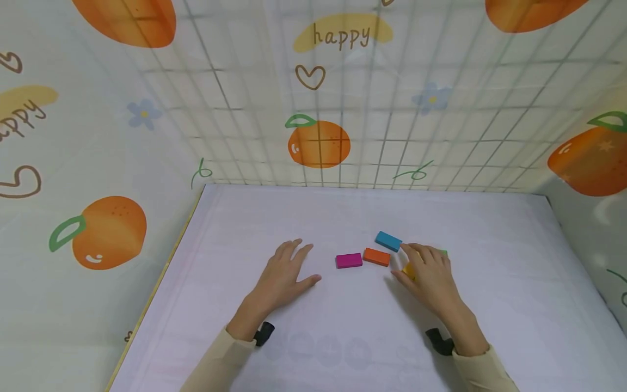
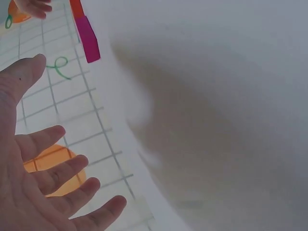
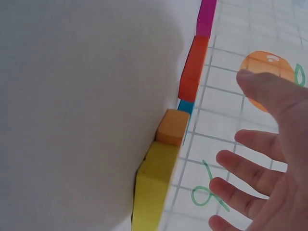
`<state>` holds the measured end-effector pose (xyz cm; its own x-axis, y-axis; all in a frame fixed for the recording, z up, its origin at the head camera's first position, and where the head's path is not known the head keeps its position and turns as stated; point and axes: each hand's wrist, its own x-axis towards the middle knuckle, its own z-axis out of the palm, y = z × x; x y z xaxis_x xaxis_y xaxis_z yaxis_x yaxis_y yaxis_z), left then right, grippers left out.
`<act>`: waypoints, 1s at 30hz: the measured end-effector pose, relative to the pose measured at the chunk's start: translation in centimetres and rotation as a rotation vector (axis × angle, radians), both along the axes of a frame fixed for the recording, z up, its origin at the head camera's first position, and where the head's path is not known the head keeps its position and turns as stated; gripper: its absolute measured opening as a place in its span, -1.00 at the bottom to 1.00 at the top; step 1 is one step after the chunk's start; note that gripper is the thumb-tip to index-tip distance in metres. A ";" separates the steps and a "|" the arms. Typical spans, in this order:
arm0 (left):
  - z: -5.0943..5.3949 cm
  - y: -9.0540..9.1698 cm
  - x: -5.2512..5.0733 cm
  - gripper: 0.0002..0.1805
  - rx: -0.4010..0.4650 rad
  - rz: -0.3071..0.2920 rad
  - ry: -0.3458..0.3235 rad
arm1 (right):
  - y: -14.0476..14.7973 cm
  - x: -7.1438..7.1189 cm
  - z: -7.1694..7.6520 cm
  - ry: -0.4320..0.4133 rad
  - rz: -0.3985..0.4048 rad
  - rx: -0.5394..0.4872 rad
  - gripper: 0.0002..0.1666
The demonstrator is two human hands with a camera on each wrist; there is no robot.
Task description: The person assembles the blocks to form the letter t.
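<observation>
My left hand (image 1: 281, 277) hovers with its fingers spread, left of a magenta block (image 1: 349, 261), and holds nothing. In the left wrist view, the fingers (image 2: 53, 175) are apart from the blocks. My right hand (image 1: 431, 275) is above a yellow block (image 1: 409, 270), which it partly hides. Its fingers and thumb are loosely bent with nothing between them in the right wrist view. An orange block (image 1: 376, 257) lies beside the magenta one, and a blue block (image 1: 388, 241) lies behind it. Only a corner of a green block (image 1: 444, 252) shows past the right fingers.
The blocks lie on a white tabletop (image 1: 303, 218). Behind it hangs a pale cloth (image 1: 245, 136) printed with oranges, over a wire grid. The right wrist view also shows a light orange block (image 3: 173, 126) touching or overlapping a long yellow one (image 3: 155, 187).
</observation>
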<state>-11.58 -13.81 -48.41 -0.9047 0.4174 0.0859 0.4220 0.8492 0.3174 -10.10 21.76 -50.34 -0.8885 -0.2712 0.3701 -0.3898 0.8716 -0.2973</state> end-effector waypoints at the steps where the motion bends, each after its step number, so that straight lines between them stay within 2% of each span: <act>1: 0.0 0.2 -0.1 -0.19 0.003 -0.004 -0.004 | -0.1 -0.1 0.0 0.002 0.002 -0.002 -0.21; 9: 0.0 1.2 -0.7 -0.20 0.034 -0.026 -0.057 | -0.8 -0.7 -0.2 -0.041 0.011 -0.026 -0.24; 16: 0.0 2.3 -1.5 -0.24 0.053 -0.059 -0.075 | -1.5 -1.2 0.0 -0.102 0.003 -0.059 -0.28; 24: 0.1 3.7 -2.5 -0.31 0.084 -0.082 -0.167 | -2.2 -1.9 0.2 -0.157 -0.017 -0.082 -0.35; 30: -0.2 4.7 -3.1 -0.33 0.097 -0.103 -0.209 | -2.5 -2.4 0.0 -0.224 -0.032 -0.085 -0.35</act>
